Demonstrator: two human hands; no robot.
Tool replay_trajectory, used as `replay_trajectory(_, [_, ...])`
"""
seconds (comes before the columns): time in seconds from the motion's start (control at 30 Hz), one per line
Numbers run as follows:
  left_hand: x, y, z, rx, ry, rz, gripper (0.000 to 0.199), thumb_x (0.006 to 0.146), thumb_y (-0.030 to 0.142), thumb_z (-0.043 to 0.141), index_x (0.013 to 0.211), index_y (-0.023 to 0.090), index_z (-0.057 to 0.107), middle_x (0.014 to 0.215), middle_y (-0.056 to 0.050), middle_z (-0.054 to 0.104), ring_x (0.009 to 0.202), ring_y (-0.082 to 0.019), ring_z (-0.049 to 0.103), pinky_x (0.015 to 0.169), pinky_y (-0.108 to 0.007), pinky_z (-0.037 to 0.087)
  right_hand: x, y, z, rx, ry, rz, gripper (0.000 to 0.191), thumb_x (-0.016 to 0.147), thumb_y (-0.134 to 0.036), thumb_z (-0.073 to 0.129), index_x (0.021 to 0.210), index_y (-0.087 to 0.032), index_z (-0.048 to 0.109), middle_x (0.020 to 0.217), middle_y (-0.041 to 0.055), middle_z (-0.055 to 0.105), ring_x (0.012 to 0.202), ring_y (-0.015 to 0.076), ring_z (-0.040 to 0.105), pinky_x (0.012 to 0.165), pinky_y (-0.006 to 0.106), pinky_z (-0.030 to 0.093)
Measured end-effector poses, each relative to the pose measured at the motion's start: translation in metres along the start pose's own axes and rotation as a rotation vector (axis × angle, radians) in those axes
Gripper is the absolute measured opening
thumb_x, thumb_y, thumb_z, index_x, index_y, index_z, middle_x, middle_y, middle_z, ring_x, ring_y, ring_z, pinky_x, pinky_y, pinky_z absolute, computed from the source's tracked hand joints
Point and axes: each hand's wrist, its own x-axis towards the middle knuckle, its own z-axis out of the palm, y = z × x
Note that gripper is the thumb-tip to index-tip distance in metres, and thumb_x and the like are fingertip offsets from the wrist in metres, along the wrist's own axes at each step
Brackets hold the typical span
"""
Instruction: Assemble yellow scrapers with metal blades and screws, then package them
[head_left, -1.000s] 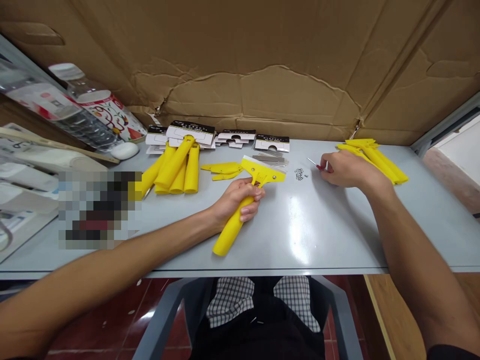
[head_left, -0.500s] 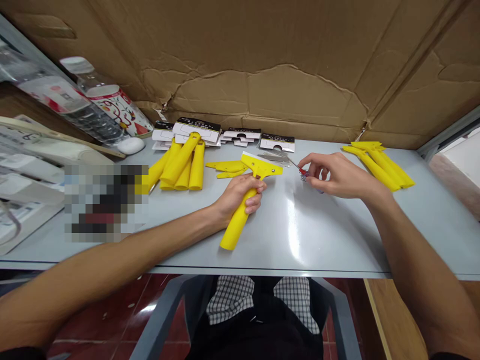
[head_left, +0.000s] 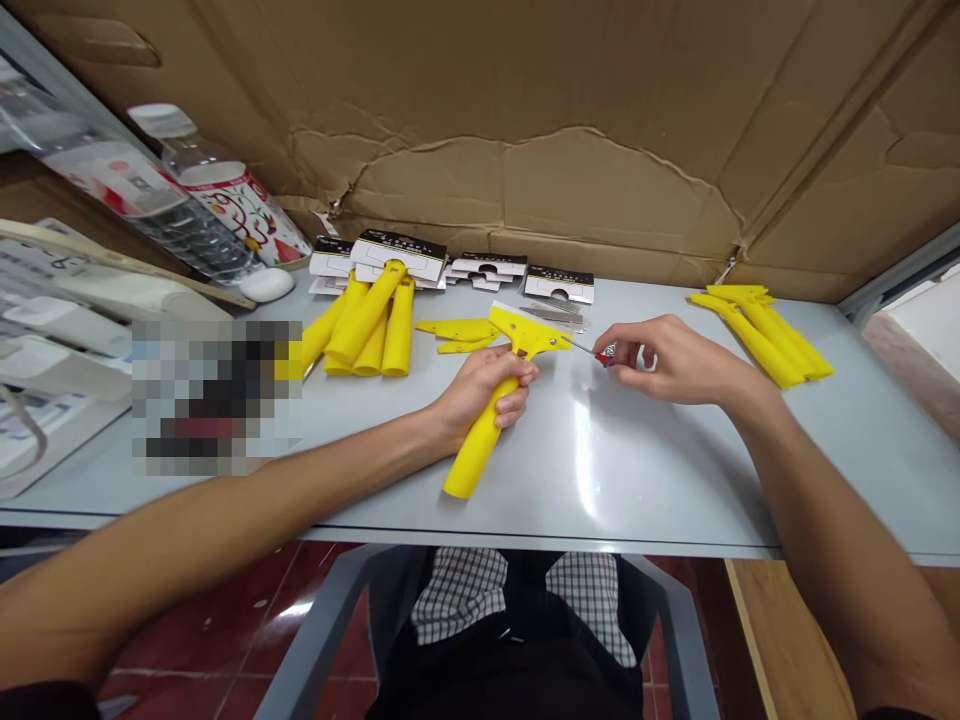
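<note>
My left hand point(head_left: 491, 395) is wrapped round the neck of a yellow scraper point(head_left: 472, 455), its wide head pointing away from me and its hollow handle towards me. A pale blade edge and screws show on the head. Between the thumb and fingers of my right hand point(head_left: 664, 360) is a small screwdriver point(head_left: 604, 357) with a red end on its handle. Its thin shaft points left, with the tip at the right end of the scraper head; whether it sits in the screw I cannot tell. Loose yellow head plates point(head_left: 461, 333) and metal blades point(head_left: 555, 315) lie just behind the scraper.
Several yellow scrapers point(head_left: 367, 330) with header cards point(head_left: 397, 257) lie back left. More cards point(head_left: 561, 285) rest along the cardboard wall point(head_left: 615, 200). Yellow handles point(head_left: 772, 335) lie at right. Bottles point(head_left: 240, 210), a white mouse point(head_left: 268, 285) and a blurred patch point(head_left: 217, 400) are at left.
My right hand has brought the screwdriver's tip down to the right end of the scraper head. The scraper stays in my left hand, and the view has shifted slightly.
</note>
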Motion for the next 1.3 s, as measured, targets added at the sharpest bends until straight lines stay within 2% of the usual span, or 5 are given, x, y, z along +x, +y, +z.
replay_trajectory(0.57, [-0.001, 0.001, 0.002, 0.000, 0.012, -0.001, 0.029, 0.066, 0.021, 0.077, 0.075, 0.021, 0.049, 0.060, 0.008, 0.058, 0.033, -0.002, 0.038, 0.030, -0.017, 0.029, 0.001, -0.001, 0.004, -0.043, 0.025, -0.015, 0.033, 0.089, -0.019, 0.065, 0.119, -0.021, 0.080, 0.083, 0.0012, 0.075, 0.071, 0.0166, 0.065, 0.074, 0.031, 0.047])
replay_trajectory(0.87, [-0.001, -0.001, 0.002, 0.028, 0.023, 0.006, 0.027, 0.066, 0.022, 0.077, 0.073, 0.020, 0.051, 0.058, 0.008, 0.054, 0.034, -0.002, 0.037, 0.031, -0.017, 0.029, -0.003, -0.006, 0.006, -0.219, 0.119, -0.028, 0.034, 0.098, -0.022, 0.059, 0.125, -0.022, 0.080, 0.100, 0.0083, 0.070, 0.078, 0.0203, 0.062, 0.074, 0.035, 0.045])
replay_trajectory(1.0, [-0.002, 0.000, 0.001, 0.037, 0.014, 0.006, 0.026, 0.066, 0.023, 0.077, 0.073, 0.019, 0.052, 0.056, 0.008, 0.053, 0.034, -0.002, 0.037, 0.031, -0.017, 0.029, -0.007, -0.008, 0.007, -0.240, 0.222, -0.075, 0.032, 0.099, -0.023, 0.062, 0.125, -0.023, 0.081, 0.106, 0.0093, 0.068, 0.080, 0.0201, 0.062, 0.075, 0.035, 0.046])
replay_trajectory(1.13, [-0.001, -0.001, 0.002, 0.040, 0.004, 0.027, 0.026, 0.067, 0.023, 0.078, 0.071, 0.020, 0.052, 0.055, 0.007, 0.052, 0.033, -0.003, 0.037, 0.030, -0.017, 0.030, -0.009, -0.010, 0.008, -0.339, 0.318, -0.112, 0.032, 0.101, -0.023, 0.059, 0.122, -0.024, 0.083, 0.111, 0.0101, 0.067, 0.073, 0.0172, 0.056, 0.072, 0.036, 0.045])
replay_trajectory(1.3, [0.000, -0.003, 0.001, 0.043, -0.012, 0.046, 0.027, 0.067, 0.024, 0.079, 0.070, 0.019, 0.053, 0.056, 0.007, 0.053, 0.033, -0.002, 0.036, 0.030, -0.017, 0.030, -0.011, -0.018, 0.007, -0.460, 0.371, -0.107, 0.033, 0.100, -0.020, 0.057, 0.120, -0.027, 0.083, 0.111, 0.0094, 0.068, 0.068, 0.0152, 0.049, 0.066, 0.034, 0.040])
